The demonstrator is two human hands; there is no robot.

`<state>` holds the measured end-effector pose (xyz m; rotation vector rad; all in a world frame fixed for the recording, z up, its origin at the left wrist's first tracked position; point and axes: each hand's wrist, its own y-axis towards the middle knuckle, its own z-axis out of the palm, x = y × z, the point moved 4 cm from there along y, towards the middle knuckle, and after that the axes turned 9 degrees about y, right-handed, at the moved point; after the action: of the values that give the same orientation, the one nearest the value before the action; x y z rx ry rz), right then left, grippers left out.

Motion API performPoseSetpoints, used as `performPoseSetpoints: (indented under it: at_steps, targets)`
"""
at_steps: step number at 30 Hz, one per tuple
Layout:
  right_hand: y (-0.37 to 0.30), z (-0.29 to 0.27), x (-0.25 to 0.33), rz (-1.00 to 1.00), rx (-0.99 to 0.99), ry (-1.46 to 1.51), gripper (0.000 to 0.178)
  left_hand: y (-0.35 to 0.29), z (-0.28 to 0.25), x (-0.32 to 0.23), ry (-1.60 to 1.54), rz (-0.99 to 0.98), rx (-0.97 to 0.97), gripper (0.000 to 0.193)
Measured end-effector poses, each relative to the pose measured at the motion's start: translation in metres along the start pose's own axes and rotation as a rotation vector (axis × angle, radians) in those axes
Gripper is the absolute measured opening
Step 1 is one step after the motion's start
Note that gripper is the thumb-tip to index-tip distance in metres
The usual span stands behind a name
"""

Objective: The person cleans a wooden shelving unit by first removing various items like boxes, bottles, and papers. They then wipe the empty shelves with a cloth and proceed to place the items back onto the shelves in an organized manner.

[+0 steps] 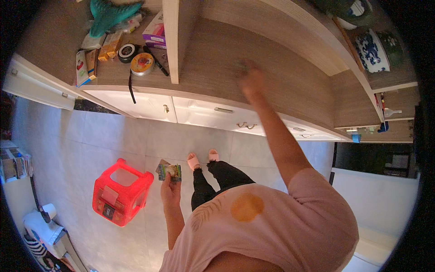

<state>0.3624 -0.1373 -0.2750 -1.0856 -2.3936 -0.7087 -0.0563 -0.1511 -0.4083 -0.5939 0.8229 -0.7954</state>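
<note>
My left hand point(170, 192) is closed on a few small flat cards or packets point(172, 172). The front one is colourful with a green edge, and a brownish one sticks out behind it; their exact kind is too small to tell. Over the wooden shelf point(217, 59), my right arm reaches forward. Motion smears my right hand point(253, 82), so its fingers and anything in them cannot be made out. Beyond the upright divider to its left lie a round orange tin point(142, 64), a black round container point(128, 53) and a purple-and-white box point(155, 32).
Small boxes point(110, 46) and a teal tail-shaped thing point(111, 16) crowd the left compartment. White drawers point(204, 111) run below the shelf. A bright red plastic frame-like container point(122, 192) stands on the floor at my left. Blue-and-white porcelain point(372, 52) sits far right.
</note>
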Motion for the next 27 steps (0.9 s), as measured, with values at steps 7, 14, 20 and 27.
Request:
performPoseSetpoints:
  at_steps: [7, 14, 20, 27]
  targets:
    - [-0.047, 0.042, 0.069, -0.17, 0.164, 0.295, 0.017, 0.002, 0.016, 0.002, 0.005, -0.042, 0.041, 0.033]
    - [-0.073, -0.131, -0.169, 0.042, -0.355, -0.146, 0.027, 0.009, 0.019, -0.004, 0.0, -0.041, 0.148, 0.032]
    - [-0.075, -0.01, -0.037, -0.308, -0.21, -0.047, 0.027, 0.007, 0.028, 0.013, 0.085, -0.107, 0.134, 0.031]
    - [-0.079, -0.037, -0.054, -0.368, -0.118, 0.192, 0.019, -0.009, 0.061, 0.054, 0.163, -0.122, 0.247, 0.03]
